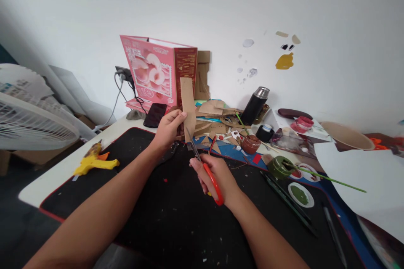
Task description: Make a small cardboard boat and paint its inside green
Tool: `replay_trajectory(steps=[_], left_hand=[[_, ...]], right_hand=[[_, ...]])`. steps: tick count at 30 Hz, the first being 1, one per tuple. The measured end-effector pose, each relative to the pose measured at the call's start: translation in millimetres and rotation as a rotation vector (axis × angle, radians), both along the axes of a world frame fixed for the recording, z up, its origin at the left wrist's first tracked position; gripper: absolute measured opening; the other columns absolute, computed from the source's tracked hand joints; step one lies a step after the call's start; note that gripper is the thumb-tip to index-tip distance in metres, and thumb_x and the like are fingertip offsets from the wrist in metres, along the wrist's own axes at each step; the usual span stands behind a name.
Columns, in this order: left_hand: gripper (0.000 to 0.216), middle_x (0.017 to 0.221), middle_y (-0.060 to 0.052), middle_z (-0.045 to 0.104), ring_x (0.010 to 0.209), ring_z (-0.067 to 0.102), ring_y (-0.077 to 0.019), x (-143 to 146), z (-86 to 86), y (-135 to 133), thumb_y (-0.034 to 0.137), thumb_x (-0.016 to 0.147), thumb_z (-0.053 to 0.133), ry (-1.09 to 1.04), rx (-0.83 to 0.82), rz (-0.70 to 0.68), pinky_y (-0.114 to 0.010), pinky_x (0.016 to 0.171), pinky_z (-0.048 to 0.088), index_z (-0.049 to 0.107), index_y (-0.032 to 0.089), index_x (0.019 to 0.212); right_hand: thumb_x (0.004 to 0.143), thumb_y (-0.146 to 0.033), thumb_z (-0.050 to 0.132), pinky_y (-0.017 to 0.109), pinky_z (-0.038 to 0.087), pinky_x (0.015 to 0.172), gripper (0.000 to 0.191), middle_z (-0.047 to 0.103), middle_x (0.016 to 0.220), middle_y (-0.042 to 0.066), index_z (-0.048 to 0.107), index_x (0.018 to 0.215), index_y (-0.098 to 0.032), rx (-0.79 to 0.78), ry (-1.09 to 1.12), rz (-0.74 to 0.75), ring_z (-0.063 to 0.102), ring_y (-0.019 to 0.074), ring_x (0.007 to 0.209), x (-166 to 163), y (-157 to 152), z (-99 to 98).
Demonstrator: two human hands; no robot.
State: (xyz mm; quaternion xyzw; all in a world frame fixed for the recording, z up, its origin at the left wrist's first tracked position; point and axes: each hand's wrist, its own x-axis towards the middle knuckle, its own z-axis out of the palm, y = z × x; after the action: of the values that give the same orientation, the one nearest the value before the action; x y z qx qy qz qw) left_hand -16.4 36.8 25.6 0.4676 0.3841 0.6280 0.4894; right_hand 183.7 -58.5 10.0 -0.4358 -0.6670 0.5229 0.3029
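My left hand (170, 128) pinches a long strip of brown cardboard (188, 101) and holds it upright above the far side of the black mat (170, 214). In my right hand (216, 176) is a pair of scissors (215, 185) with red handles, fingers wrapped round them. The scissor blades point up and away and meet the strip's lower end; whether they are cutting into it I cannot tell. Behind the strip lies a heap of cardboard scraps (214, 109).
At the back stands a pink box (154, 71) beside a phone (155, 115). A yellow glue gun (94, 162) lies left, near a white fan (34, 113). To the right are a black thermos (255, 105), a green paint jar (280, 167) and a paint lid (301, 194).
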Motion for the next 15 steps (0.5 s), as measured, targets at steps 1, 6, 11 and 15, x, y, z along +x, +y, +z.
replay_trajectory(steps=[1,6,11,15], left_hand=[[0.057,0.056,0.008,0.046,0.044,0.042,-0.0079,-0.3,-0.7,0.3,0.061,0.072,0.094,-0.003,-0.001,0.001,-0.020,0.043,0.040,0.052,0.023,0.069],[0.049,0.059,0.007,0.050,0.045,0.046,-0.0094,-2.4,-3.6,3.1,0.057,0.075,0.091,-0.022,-0.014,-0.004,-0.021,0.043,0.042,0.056,0.023,0.076],[0.056,0.074,-0.001,0.069,0.058,0.063,-0.0169,-4.6,0.2,6.9,0.064,0.072,0.092,-0.120,-0.032,-0.157,-0.026,0.053,0.053,0.071,0.021,0.101],[0.064,0.085,-0.008,0.077,0.071,0.073,-0.0237,-8.3,5.7,8.1,0.076,0.082,0.081,-0.209,-0.070,-0.244,-0.032,0.062,0.059,0.076,0.020,0.112]], right_hand=[[0.104,-0.073,0.062,0.022,0.043,0.043,0.053,0.053,0.051,-0.007,0.068,0.093,-0.022,0.005,-0.007,0.000,0.053,0.0121,0.039,-0.1,-0.1,0.1],[0.105,-0.073,0.062,0.023,0.043,0.042,0.052,0.054,0.055,-0.006,0.069,0.095,-0.022,0.010,-0.026,0.000,0.056,0.0136,0.040,0.0,0.1,-3.1],[0.105,-0.071,0.063,0.024,0.043,0.042,0.050,0.053,0.052,-0.006,0.066,0.090,-0.023,0.029,-0.073,0.010,0.056,0.0138,0.039,-0.6,-1.0,-2.0],[0.105,-0.070,0.063,0.024,0.042,0.042,0.050,0.054,0.052,-0.006,0.068,0.092,-0.023,0.036,-0.075,0.030,0.055,0.0141,0.039,-1.5,-1.7,1.4]])
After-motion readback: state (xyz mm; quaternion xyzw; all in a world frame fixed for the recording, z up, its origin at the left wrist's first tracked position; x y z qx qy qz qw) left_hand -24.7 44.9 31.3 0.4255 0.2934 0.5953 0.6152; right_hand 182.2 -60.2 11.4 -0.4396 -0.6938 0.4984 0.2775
